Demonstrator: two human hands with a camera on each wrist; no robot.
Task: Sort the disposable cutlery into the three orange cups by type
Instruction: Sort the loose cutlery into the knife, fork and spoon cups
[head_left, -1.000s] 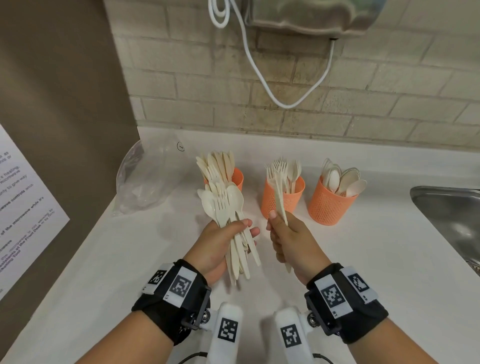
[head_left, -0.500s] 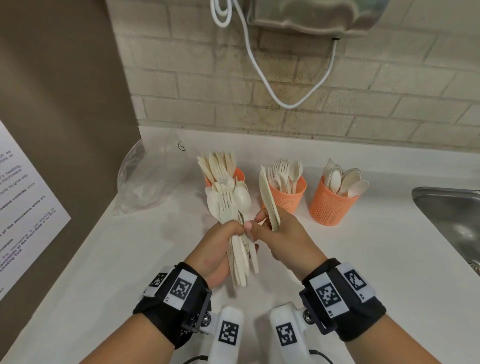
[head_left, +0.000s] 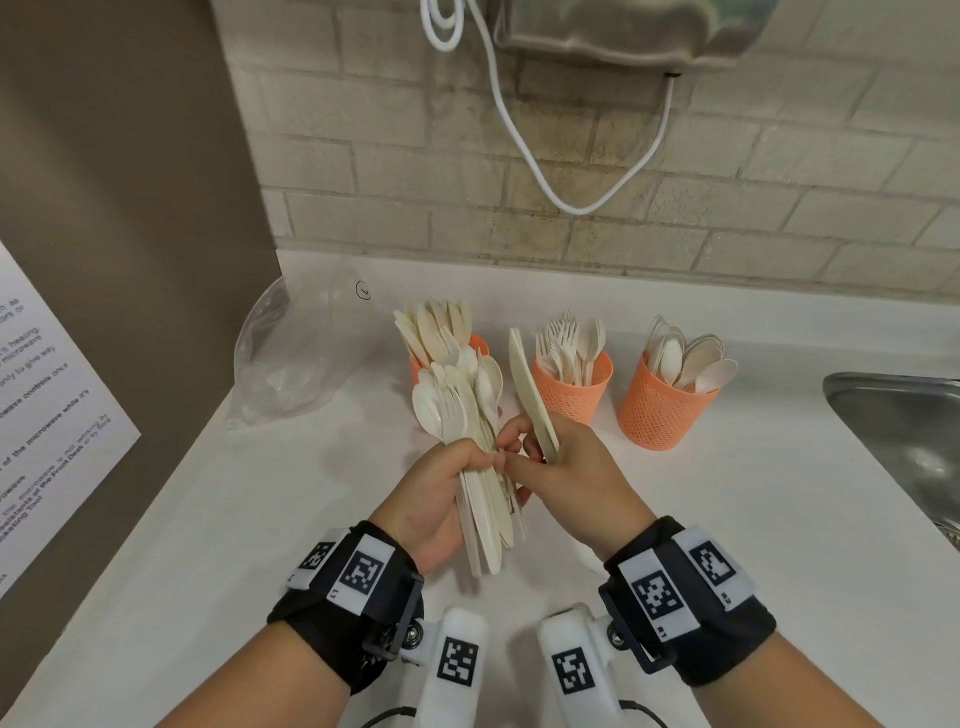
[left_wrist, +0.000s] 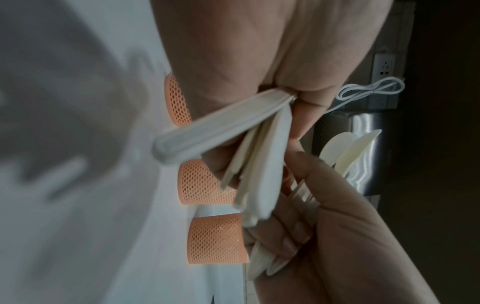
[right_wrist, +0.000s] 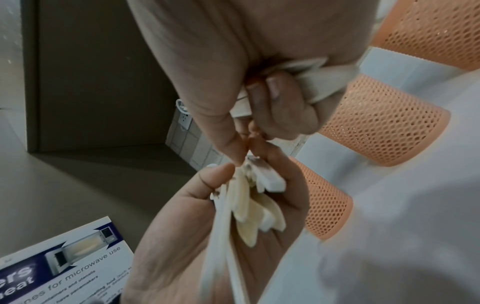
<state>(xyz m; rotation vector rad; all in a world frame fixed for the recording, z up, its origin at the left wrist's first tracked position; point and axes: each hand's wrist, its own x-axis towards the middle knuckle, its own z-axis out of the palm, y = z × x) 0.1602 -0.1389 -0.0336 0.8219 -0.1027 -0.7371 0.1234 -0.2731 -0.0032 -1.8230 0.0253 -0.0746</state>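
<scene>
1. At the left of the head view a clear plastic bag (head_left: 296, 358) lies crumpled on the white counter (head_left: 208, 519), below the brick wall.
2. Left of centre, the left hand (head_left: 441, 499) is wrapped around a mixed bundle of cutlery (head_left: 457, 410) — spoon bowls and fork tines fan out above the fist, handles stick out below it.
3. Behind that bundle stands the left orange cup (head_left: 478, 344), mostly hidden, filled with knives (head_left: 431, 327).
4. At centre, the right hand (head_left: 571, 478) grips a knife (head_left: 530, 389) with its curled fingers, blade tilted up and left; its thumb and forefinger reach into the bundle, touching the left hand's fingertips.
5. Right of the hands, the middle orange cup (head_left: 571, 389) holds forks (head_left: 566, 343).
6. Further right, the right orange cup (head_left: 660, 415) holds spoons (head_left: 691, 358) — apart from the middle one.
7. At the right edge sits a steel sink (head_left: 904, 431).
</scene>
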